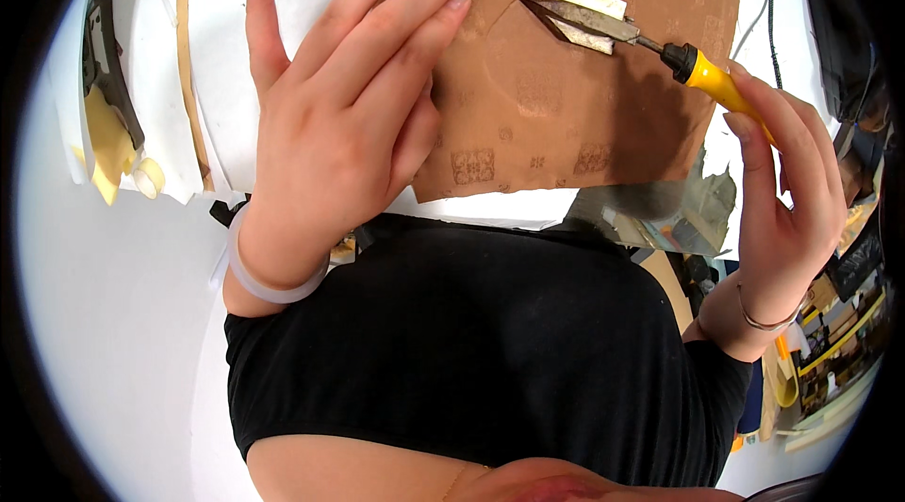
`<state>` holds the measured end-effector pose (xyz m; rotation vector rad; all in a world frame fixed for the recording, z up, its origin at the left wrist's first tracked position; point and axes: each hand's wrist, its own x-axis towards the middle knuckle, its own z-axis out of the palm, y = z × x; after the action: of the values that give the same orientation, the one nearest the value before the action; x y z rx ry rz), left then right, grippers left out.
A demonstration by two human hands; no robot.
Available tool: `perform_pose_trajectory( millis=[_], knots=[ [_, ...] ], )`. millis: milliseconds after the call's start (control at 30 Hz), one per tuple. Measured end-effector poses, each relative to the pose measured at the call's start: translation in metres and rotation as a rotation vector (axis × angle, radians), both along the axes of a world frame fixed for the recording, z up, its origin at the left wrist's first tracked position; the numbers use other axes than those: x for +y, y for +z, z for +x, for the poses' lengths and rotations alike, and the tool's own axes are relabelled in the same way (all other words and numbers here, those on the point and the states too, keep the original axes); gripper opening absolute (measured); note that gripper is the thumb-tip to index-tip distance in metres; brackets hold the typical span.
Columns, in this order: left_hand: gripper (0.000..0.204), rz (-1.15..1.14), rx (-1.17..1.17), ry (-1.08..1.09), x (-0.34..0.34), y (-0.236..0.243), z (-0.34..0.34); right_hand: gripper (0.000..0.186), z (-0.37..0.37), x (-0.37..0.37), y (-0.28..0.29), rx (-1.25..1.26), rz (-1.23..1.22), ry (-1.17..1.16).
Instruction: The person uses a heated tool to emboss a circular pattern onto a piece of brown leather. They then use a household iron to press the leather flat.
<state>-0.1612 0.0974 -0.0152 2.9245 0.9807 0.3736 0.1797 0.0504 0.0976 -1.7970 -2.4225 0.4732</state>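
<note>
A brown patterned sheet, perhaps leather, lies in front of me with faint curved lines and stamped square motifs. My left hand rests palm down over its left edge, fingers stretched out and holding nothing. At the right, my right hand pinches the yellow handle of a tool that looks like a soldering iron. It has a black collar and a thin metal shaft. Its flat, pointed metal tip lies over a dark-edged, arrow-shaped patch with white parts on the sheet. Whether that patch is a cut-out or part of the tool, I cannot tell.
White paper covers the table to the left, with a tan strip along it. A yellowish scrap and a small roll sit at the far left. A glassy plate shows under the sheet's lower right. A dark cord runs at upper right.
</note>
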Motion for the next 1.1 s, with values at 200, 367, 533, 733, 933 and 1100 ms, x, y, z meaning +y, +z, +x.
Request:
perform_pose_trajectory(
  millis=[200, 367, 533, 733, 933, 1100],
  knots=[
    [0.052, -0.039, 0.009, 0.020, -0.003, 0.002, 0.001, 0.027, -0.004, -0.012, -0.002, 0.029, -0.001, -0.086],
    [0.054, -0.007, -0.016, -0.034, 0.005, -0.003, -0.004, 0.027, -0.005, -0.017, -0.006, 0.071, 0.008, -0.139],
    [0.055, -0.108, 0.145, -0.046, 0.005, 0.014, -0.005, 0.027, -0.002, -0.019, -0.006, 0.053, 0.007, -0.179],
    [0.055, -0.067, 0.127, -0.072, 0.010, 0.013, -0.005, 0.026, -0.006, -0.026, -0.005, 0.054, 0.009, -0.230],
    [0.055, -0.275, 0.014, 0.164, -0.007, 0.035, 0.023, 0.027, -0.012, -0.034, -0.011, 0.078, 0.071, -0.280],
    [0.055, -0.278, 0.022, 0.172, -0.009, 0.036, 0.025, 0.028, -0.015, -0.042, -0.014, 0.095, 0.094, -0.323]
  ],
)
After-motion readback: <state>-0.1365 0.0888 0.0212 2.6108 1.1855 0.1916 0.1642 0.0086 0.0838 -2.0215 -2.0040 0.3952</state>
